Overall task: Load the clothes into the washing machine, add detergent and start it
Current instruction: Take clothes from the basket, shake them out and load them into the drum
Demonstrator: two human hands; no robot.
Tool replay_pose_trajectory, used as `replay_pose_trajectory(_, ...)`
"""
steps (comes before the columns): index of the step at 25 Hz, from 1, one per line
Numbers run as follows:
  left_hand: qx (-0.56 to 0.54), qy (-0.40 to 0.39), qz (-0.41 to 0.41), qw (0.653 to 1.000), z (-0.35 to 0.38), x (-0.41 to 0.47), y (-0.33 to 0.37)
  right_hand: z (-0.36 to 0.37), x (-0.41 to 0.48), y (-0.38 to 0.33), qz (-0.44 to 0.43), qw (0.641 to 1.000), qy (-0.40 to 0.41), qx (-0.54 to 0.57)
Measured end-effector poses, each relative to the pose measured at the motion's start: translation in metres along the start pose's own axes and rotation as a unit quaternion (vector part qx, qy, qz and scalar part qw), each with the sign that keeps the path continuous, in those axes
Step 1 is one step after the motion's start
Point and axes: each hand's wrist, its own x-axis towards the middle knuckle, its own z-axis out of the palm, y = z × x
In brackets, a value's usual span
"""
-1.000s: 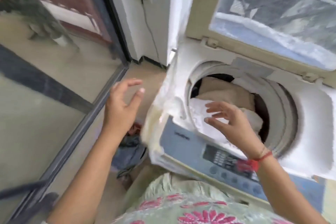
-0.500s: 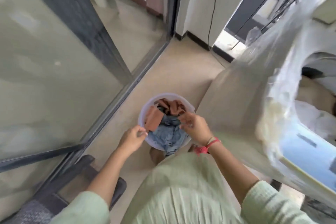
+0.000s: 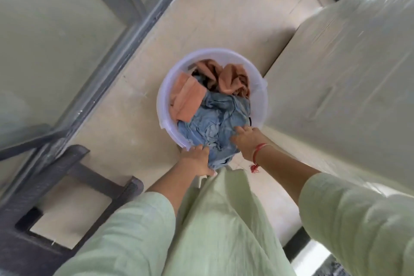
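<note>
A white plastic basket [image 3: 163, 87] stands on the floor beside the washing machine. It holds a blue denim garment [image 3: 215, 119] at the near side and orange-brown clothes [image 3: 190, 96] behind it. My left hand [image 3: 197, 159] grips the near left edge of the denim at the basket's rim. My right hand [image 3: 246, 141], with a red thread at the wrist, grips the denim's right side. The washing machine's plastic-wrapped side panel [image 3: 336, 74] fills the right; its drum is out of view.
A grey-framed glass door [image 3: 125, 36] runs along the left. A dark metal frame [image 3: 74, 177] lies on the beige floor [image 3: 212, 11] at lower left. My pale green dress hangs below the basket.
The view swung from the machine's open drum down to the basket. Both hands dropped into it and took hold of the blue denim garment.
</note>
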Motion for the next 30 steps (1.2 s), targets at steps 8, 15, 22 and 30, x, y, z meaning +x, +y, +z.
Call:
replay_pose_trajectory(8,-0.272,0.204,0.057,0.939,-0.013,-0.046,0.000,-0.008,-0.030,0.003,0.009,0.971,0.062,0.230)
replay_pose_trajectory(15,-0.354,0.456,0.104,0.810,-0.093,-0.172,0.028,-0.132,-0.150,0.001,0.047,0.831,0.320,0.453)
replay_pose_trajectory(22,-0.067,0.491,0.207,0.844,-0.198,-0.306,0.053,-0.237,-0.314,-0.004,0.044,0.716,0.507,0.477)
replay_pose_trajectory(30,-0.097,0.673,0.252,0.689,-0.284,-0.456,0.124,-0.301,-0.448,0.000,-0.037,0.589,0.620,0.517)
